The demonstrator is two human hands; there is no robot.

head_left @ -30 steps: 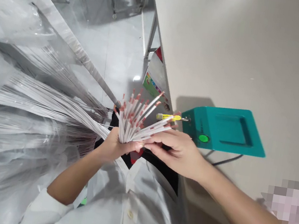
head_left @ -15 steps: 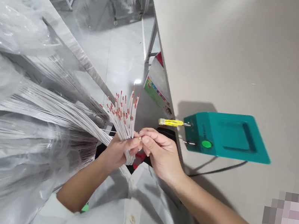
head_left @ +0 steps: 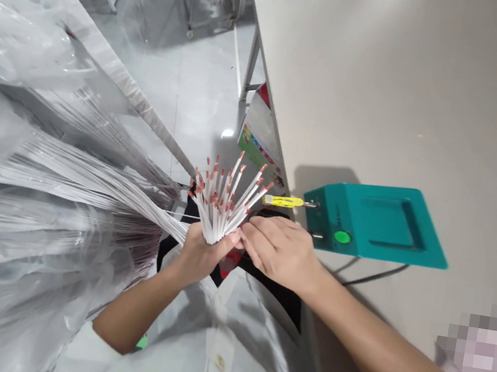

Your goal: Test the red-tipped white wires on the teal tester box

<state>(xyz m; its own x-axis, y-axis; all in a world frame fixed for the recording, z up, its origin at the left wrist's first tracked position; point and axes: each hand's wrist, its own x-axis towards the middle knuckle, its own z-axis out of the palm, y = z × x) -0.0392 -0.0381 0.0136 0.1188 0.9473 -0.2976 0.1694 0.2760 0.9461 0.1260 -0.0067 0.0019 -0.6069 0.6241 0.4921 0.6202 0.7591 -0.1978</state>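
A bundle of white wires (head_left: 219, 219) with bare copper ends is gripped in my left hand (head_left: 200, 257). The ends fan out upward above its thumb. My right hand (head_left: 283, 251) is closed, its fingertips together beside the left thumb at the bundle's right side. Whatever lies between those fingertips is hidden. Just beyond the right hand, on the table, sits a green device (head_left: 365, 220) with a round green button (head_left: 342, 237). From its front sticks out a yellow clip (head_left: 284, 201), not touched by either hand.
Long white wires (head_left: 68, 164) and clear plastic wrapping (head_left: 22, 37) fill the left side. The beige table (head_left: 408, 98) spans the right, with a black cable (head_left: 376, 275) by the device. Part of another person (head_left: 484, 368), blurred, shows at lower right. Wheeled racks stand farther back.
My left hand has turned the bundle, so the copper ends now spread wider and lean right. My right hand has rolled over, its back now facing up, still near the left thumb.
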